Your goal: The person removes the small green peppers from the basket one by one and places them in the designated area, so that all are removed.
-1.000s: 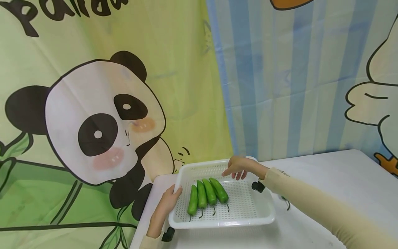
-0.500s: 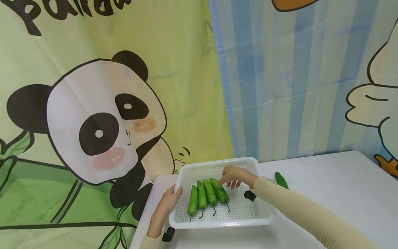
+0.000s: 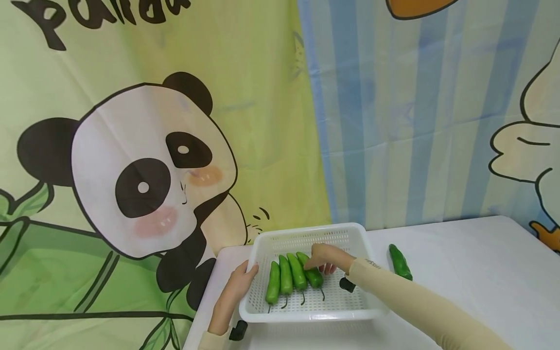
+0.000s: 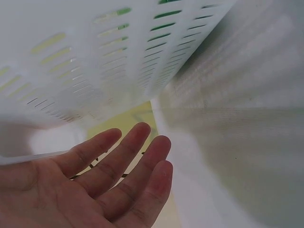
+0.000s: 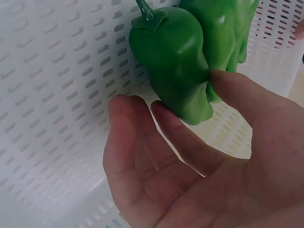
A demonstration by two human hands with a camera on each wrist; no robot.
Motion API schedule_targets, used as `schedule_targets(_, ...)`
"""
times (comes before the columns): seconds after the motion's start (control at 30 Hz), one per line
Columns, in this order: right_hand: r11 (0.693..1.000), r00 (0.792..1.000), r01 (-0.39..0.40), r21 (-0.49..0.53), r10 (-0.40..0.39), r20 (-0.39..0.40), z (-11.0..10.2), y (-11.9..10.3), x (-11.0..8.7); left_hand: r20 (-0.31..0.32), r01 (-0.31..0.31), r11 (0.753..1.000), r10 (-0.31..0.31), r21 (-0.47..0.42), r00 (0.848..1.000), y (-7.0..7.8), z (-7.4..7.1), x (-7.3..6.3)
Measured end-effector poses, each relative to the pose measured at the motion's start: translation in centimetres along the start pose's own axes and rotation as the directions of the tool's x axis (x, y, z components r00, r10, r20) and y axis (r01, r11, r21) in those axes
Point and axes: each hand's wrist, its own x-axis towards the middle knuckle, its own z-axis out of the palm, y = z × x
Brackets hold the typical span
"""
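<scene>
"What is the right hand (image 3: 323, 257) doing?"

"It is reaching into the white basket (image 3: 306, 318) and pinching the rightmost green pepper (image 5: 171, 57). In the right wrist view the thumb (image 5: 237, 92) is pressing one side, and the nearest finger is touching the other. The remaining fingers are curving below, apart from the pepper."

"So that grip is closing round a pepper. And the left?"

"The left hand (image 3: 240, 281) is holding the basket's left rim. Its thumb is lying over the rim, while the fingers are stretching along the outside, slightly spread."

"Where is the basket standing?"

"On the white table (image 3: 459, 272), near its back left corner, with its far side sitting close to the table's back edge."

"What else is it carrying?"

"Three other peppers (image 3: 286, 279) are lying in a row to the left of the pinched one. All four are slanting side by side towards the basket's left edge, their stems pointing to its front edge. In the left wrist view, bits of green are showing through the wall slots."

"Anything outside it?"

"A darker green pepper (image 3: 399, 261) is lying on the table just beyond the basket's right edge, its near end sitting at the outline of the right sleeve (image 3: 407, 299). Behind the table's back edge, a panda curtain (image 3: 271, 121) and a blue-striped curtain (image 3: 372, 121) are hanging."
</scene>
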Motion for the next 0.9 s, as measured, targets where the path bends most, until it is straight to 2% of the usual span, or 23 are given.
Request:
schedule_targets(0.5,0.999,0.999,-0.036,-0.03,0.037,0.006,0.71,0.07,0.65,-0.008,-0.002,1.0,0.002,0.014,1.0,0.07,0.02,-0.02)
schedule_targets(0.9,0.998,0.999,-0.05,-0.028,0.05,0.006,0.45,0.1,0.5,-0.01,0.004,1.0,-0.004,0.01,1.0,0.14,0.06,-0.02)
